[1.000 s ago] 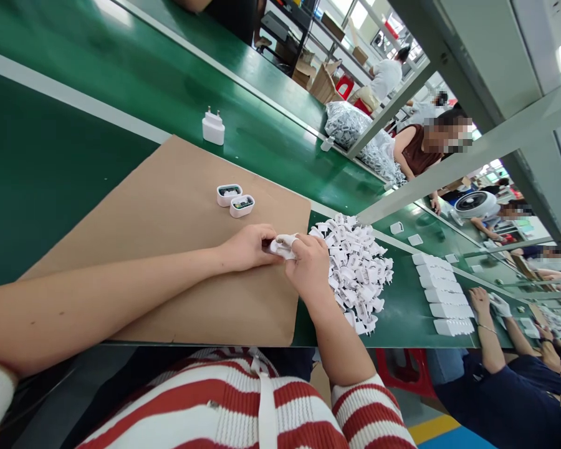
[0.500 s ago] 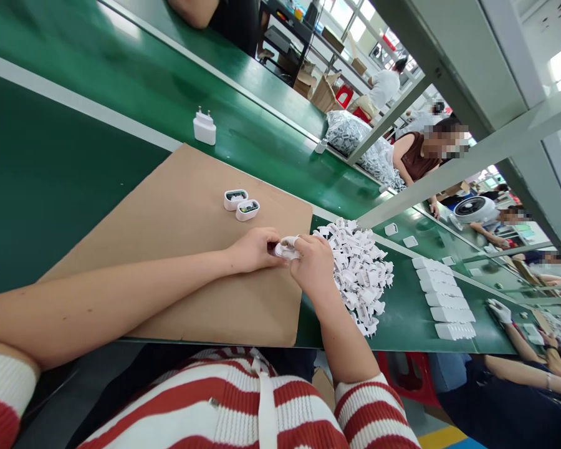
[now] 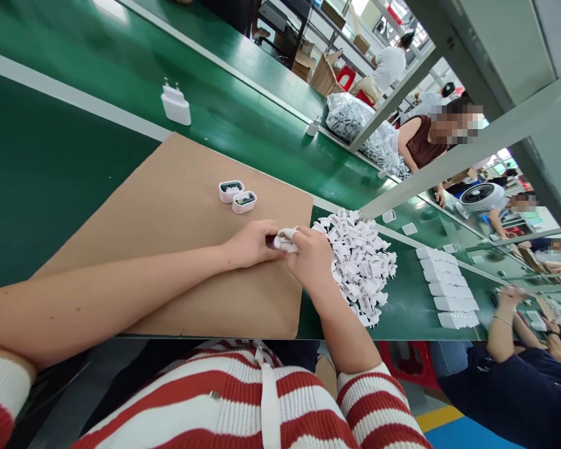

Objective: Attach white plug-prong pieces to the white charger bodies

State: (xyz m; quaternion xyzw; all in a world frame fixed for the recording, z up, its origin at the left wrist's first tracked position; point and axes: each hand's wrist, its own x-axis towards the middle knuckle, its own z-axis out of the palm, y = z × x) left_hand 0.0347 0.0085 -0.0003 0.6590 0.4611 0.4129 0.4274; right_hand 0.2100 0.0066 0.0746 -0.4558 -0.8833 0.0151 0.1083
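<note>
Over the cardboard sheet [image 3: 206, 299], my left hand [image 3: 255, 243] and my right hand [image 3: 312, 255] meet with bent fingers. Between them is a small white plastic charger housing [image 3: 286, 244], gripped from both sides and partly covered by the fingers. White covers appear to sit on some fingertips of my right hand. Beyond my left hand, two open oval charger housings [image 3: 244, 202] stand side by side, with small dark and coloured parts inside. Just right of my right hand lies a heap of white plug pieces with pins [image 3: 362, 268].
A white two-pin charger [image 3: 176, 106] stands on the green belt [image 3: 243, 118]. Rows of white housings [image 3: 449, 290] lie to the right. A slanted metal post [image 3: 402, 181] rises past the heap. Co-workers sit farther right, near a clear bag of parts [image 3: 348, 118].
The charger on the green belt has moved left relative to the cardboard. A co-worker's hand at the right has lifted. My hands keep their hold, with only a slight shift.
</note>
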